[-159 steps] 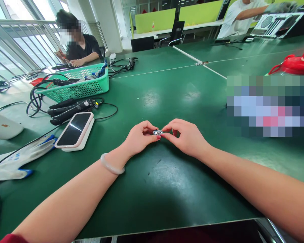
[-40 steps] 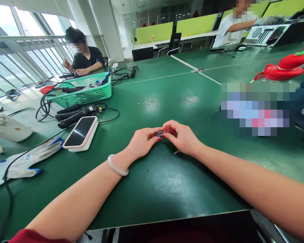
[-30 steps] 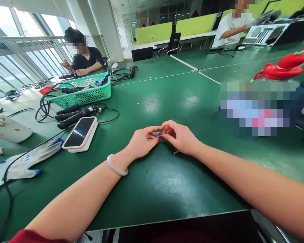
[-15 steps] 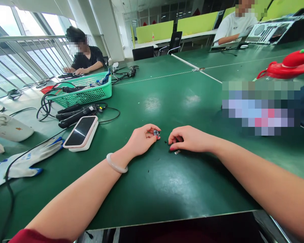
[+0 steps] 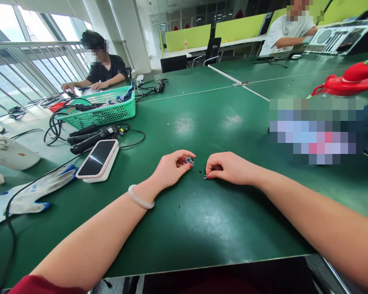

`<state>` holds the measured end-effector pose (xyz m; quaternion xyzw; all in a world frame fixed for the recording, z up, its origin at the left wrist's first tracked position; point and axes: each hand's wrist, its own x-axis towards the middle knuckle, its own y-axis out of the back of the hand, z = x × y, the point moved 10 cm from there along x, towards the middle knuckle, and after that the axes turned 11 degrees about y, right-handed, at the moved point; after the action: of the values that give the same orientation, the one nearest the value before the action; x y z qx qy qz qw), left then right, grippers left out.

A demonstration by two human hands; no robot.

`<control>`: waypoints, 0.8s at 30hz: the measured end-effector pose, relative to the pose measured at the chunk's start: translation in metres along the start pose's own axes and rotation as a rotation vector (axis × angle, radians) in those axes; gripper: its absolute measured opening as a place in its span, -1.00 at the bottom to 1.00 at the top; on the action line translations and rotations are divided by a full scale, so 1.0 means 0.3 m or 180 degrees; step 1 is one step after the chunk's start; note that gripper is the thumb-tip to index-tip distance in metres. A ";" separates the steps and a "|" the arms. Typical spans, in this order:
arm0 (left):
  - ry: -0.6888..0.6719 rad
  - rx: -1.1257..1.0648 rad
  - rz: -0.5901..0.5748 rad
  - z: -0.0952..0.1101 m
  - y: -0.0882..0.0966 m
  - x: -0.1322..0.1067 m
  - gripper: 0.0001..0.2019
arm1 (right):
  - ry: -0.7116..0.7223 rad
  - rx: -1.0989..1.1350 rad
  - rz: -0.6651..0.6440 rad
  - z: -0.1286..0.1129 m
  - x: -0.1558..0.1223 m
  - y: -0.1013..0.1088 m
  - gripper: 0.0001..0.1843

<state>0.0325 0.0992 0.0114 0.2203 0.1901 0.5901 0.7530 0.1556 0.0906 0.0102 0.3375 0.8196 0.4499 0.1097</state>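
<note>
My left hand rests on the green table and pinches a tiny blue and silver circuit part between thumb and fingers. A pale bangle circles that wrist. My right hand lies on the table a short way to the right, fingers curled, with its fingertips on a small silvery piece. A tiny black speck lies on the table between the two hands.
A phone on a white pad lies to the left, beside black tools with cables and a green basket. A white and blue glove lies at far left. A red-lidded bottle stands right. Two other people sit at the far side.
My hands, pinching the small part together a second ago, have come apart. The left keeps the part; the right has dropped to the table onto a small silvery piece.
</note>
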 end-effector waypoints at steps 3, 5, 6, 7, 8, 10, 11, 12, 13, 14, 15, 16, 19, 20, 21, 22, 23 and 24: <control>0.0042 0.0075 -0.0030 0.004 -0.002 -0.004 -0.72 | -0.0044 0.0031 0.0025 0.003 -0.001 0.001 -0.90; 0.0076 0.0103 -0.0056 0.004 -0.005 -0.005 -0.73 | -0.0090 0.0033 0.0008 0.006 -0.003 0.000 -0.90; 0.0085 0.0101 -0.0066 0.004 -0.006 -0.005 -0.73 | -0.0132 0.0035 0.0019 0.009 -0.003 0.002 -0.90; 0.0090 0.0087 -0.0065 0.004 -0.006 -0.005 -0.73 | -0.0166 0.0037 0.0045 0.012 -0.004 0.006 -0.90; 0.0099 0.0068 -0.0058 0.002 -0.006 -0.004 -0.72 | -0.0186 0.0038 0.0080 0.014 -0.004 0.011 -0.89; 0.0127 0.0022 -0.0042 -0.006 -0.005 -0.001 -0.71 | -0.0191 0.0026 0.0180 0.015 -0.005 0.023 -0.86; 0.0144 0.0000 -0.0040 -0.010 -0.005 0.000 -0.70 | -0.0179 0.0006 0.0226 0.015 -0.005 0.030 -0.85; 0.0162 -0.0019 -0.0043 -0.014 -0.005 0.001 -0.70 | -0.0158 -0.0021 0.0260 0.014 -0.005 0.035 -0.84; 0.0173 -0.0034 -0.0049 -0.018 -0.006 0.002 -0.70 | -0.0132 -0.0050 0.0280 0.014 -0.006 0.038 -0.84; 0.0176 -0.0045 -0.0056 -0.020 -0.007 0.002 -0.70 | -0.0099 -0.0068 0.0275 0.013 -0.006 0.039 -0.84; 0.0178 -0.0051 -0.0060 -0.022 -0.007 0.003 -0.70 | -0.0059 -0.0074 0.0247 0.012 -0.006 0.037 -0.84; 0.0180 -0.0051 -0.0062 -0.023 -0.007 0.003 -0.70 | -0.0021 -0.0073 0.0204 0.012 -0.005 0.033 -0.84; 0.0189 -0.0040 -0.0068 -0.024 -0.007 0.004 -0.70 | 0.0037 -0.0054 0.0062 0.015 -0.006 0.023 -0.83; 0.0198 -0.0032 -0.0064 -0.024 -0.006 0.004 -0.70 | 0.0045 -0.0053 0.0023 0.016 -0.007 0.021 -0.83; 0.0204 -0.0025 -0.0058 -0.023 -0.006 0.005 -0.70 | 0.0046 -0.0055 -0.0010 0.017 -0.008 0.020 -0.83; 0.0211 -0.0020 -0.0056 -0.023 -0.006 0.005 -0.70 | 0.0040 -0.0058 -0.0041 0.018 -0.009 0.019 -0.84; 0.0219 -0.0018 -0.0056 -0.023 -0.006 0.005 -0.70 | 0.0032 -0.0060 -0.0069 0.020 -0.010 0.018 -0.86; 0.0223 -0.0017 -0.0056 -0.023 -0.005 0.004 -0.70 | 0.0022 -0.0071 -0.0083 0.021 -0.011 0.018 -0.88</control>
<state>0.0304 0.1008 0.0048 0.1958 0.2168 0.5913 0.7517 0.1634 0.0947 0.0107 0.3239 0.8192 0.4587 0.1164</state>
